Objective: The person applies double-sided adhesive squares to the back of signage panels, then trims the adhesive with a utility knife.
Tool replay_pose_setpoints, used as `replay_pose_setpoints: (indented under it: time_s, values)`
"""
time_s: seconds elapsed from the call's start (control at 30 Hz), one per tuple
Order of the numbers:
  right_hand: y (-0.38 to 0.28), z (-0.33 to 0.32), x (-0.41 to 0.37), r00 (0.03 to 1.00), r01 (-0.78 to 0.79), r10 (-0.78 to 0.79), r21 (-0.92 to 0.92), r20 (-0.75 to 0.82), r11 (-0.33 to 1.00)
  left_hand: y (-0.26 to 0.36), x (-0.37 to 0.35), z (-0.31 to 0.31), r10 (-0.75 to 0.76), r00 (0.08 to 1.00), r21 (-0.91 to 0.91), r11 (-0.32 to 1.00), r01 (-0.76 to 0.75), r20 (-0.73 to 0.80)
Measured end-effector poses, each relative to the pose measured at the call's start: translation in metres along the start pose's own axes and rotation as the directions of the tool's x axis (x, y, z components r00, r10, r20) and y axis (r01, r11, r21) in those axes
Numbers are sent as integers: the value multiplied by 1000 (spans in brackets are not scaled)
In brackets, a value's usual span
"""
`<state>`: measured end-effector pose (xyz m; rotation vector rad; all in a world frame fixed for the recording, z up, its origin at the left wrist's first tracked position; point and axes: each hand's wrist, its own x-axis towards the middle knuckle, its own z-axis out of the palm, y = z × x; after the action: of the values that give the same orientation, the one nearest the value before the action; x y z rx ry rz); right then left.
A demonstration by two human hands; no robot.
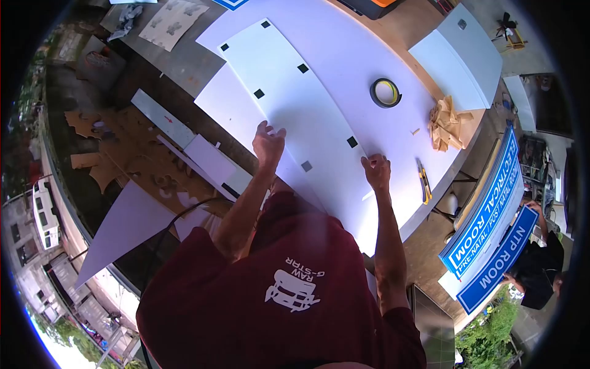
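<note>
A long white panel (289,80) lies on the white table surface, with several small black squares (302,68) along its edges and one grey square (306,166) nearer my body. At the panel's left edge, my left hand (268,146) is closed, its fingers bent against the edge. My right hand (377,172) pinches the right edge, just below a black square. A roll of black and yellow tape (398,98) lies right of the panel. The yellow cutter (424,182) rests beyond my right hand.
Crumpled brown paper (448,123) and a pale box-like sheet (461,58) are at the right. Another person (541,270) handles blue signs (498,267) at the lower right. Brown cut-out scraps (123,147) and white strips (161,117) lie at the left.
</note>
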<state>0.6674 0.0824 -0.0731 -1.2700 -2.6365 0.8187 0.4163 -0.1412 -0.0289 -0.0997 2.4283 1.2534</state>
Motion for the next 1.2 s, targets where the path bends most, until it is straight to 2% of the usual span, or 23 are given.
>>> replay_pose_setpoints:
  time_s: [0.03,0.07,0.1,0.17,0.23,0.3,0.37,0.4,0.43,0.5,0.57,0.67,0.77,0.83,0.9,0.97,1.0,1.03,1.07,1.1,1.13,1.17,1.2]
  values:
    - [-2,-1,-1,1000,1,-1,-7,-9,1000,2,5,4,206,977,159,968,-196,-53]
    - [-4,-3,0,1000,6,-6,-15,-19,1000,5,17,11,408,910,319,875,-365,-77]
    - [-4,-4,1,999,27,-29,-38,-39,999,9,33,20,590,804,474,728,-495,-68]
    - [-5,1,-1,995,65,-71,-75,-69,995,25,94,33,618,782,450,676,-583,84]
    - [2,5,-3,986,132,-140,-88,-91,987,49,158,45,639,764,528,620,-580,88]
    - [8,8,-2,984,155,-161,-81,-76,985,74,217,50,557,824,605,623,-496,103]
    - [5,6,-6,981,172,-179,-88,-75,981,100,255,44,515,833,660,558,-504,202]
    - [4,4,-7,983,165,-171,-79,-72,983,108,271,45,469,860,733,510,-450,202]
    - [1,3,-8,985,154,-159,-70,-67,985,116,278,45,480,863,733,530,-426,155]
    - [-1,-2,-11,991,128,-127,11,-47,992,132,292,43,425,888,750,526,-401,177]
    - [-4,-5,-14,996,88,-87,73,-15,993,131,299,49,478,869,775,498,-390,130]
    - [-12,-8,-16,999,42,-42,32,-11,999,130,312,52,528,847,735,553,-392,55]
    - [-18,-15,-18,998,68,-67,55,-21,996,122,331,52,573,815,726,526,-443,81]
    - [-16,-19,-25,999,-7,12,174,-33,985,121,332,54,583,807,764,476,-435,96]
    - [-22,-38,-38,979,-91,113,129,-171,987,125,334,53,576,809,776,457,-435,114]
    - [2,-49,-63,884,-295,294,53,-364,954,131,336,36,464,871,716,553,-427,162]
    - [18,-55,-78,800,-428,400,40,-447,903,134,323,27,461,877,685,597,-418,134]
    - [46,-57,-99,729,-538,483,30,-484,842,116,329,24,550,835,644,628,-438,32]
    - [75,-55,-119,704,-594,536,29,-466,804,96,332,18,619,782,598,652,-466,-65]
    - [91,-55,-141,668,-656,594,22,-448,754,83,322,9,585,794,547,724,-421,-163]
    - [90,-54,-155,611,-691,685,154,-397,706,69,302,-4,609,779,551,707,-444,-153]
    - [93,-56,-166,533,-725,770,279,-351,629,59,272,-13,567,806,513,750,-418,-171]
    - [138,-41,-193,543,-725,800,338,-255,600,41,244,-21,535,835,486,768,-418,-127]
